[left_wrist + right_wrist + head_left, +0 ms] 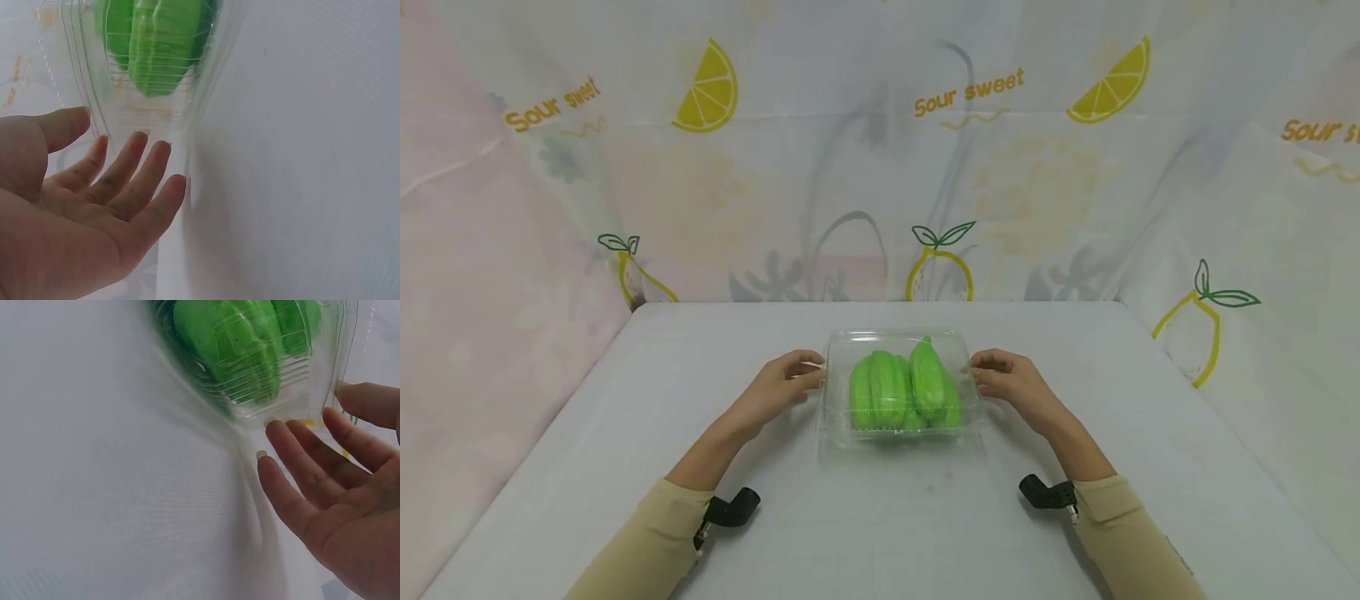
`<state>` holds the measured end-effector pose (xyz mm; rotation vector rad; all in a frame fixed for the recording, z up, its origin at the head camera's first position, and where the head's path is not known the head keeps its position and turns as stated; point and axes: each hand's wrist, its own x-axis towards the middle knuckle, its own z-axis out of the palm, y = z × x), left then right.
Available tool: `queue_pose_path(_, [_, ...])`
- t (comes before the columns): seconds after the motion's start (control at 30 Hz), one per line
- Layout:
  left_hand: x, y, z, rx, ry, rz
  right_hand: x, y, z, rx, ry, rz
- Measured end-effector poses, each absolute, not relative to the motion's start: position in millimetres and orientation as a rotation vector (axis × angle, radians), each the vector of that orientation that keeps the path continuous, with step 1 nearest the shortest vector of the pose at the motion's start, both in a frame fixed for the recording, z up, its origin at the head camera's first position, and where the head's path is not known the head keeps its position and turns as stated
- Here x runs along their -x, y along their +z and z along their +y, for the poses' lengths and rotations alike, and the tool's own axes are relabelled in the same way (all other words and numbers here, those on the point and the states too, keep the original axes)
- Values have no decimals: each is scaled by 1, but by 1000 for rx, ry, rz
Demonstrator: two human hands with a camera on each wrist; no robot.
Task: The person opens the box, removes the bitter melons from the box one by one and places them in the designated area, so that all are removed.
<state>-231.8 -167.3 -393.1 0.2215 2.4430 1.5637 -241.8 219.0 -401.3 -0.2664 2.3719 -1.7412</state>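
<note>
A clear plastic clamshell box (842, 340) lies in the middle of the table, its lid over several ridged, elongated green fruits or vegetables (887, 387) whose exact kind I cannot tell. At the box's left side is my left hand (777, 385), fingertips at the edge. My right hand (1009, 381) mirrors it on the other side. In the left wrist view the fingers (150, 169) are spread and only lightly bent beside the clear wall. Much the same shows in the right wrist view, where the thumb (369, 403) is close to the rim. Neither hand is curled round the box.
A white cloth covers the table (887, 533). Behind it hangs a pale curtain (850, 167) printed with lemons and lettering, which also runs along both sides. A black wrist-worn device (733, 507) sits on the left sleeve, and another black device (1047, 492) on the right.
</note>
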Motion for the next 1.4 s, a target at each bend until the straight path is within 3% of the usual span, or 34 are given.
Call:
queue_pose_path(0.73, [230, -391, -176, -246, 1574, 2202, 239, -386, 231, 225, -1643, 2101])
queue_pose_path(1.4, [225, -385, -179, -293, 1481, 1969, 236, -384, 241, 392, -1504, 1957])
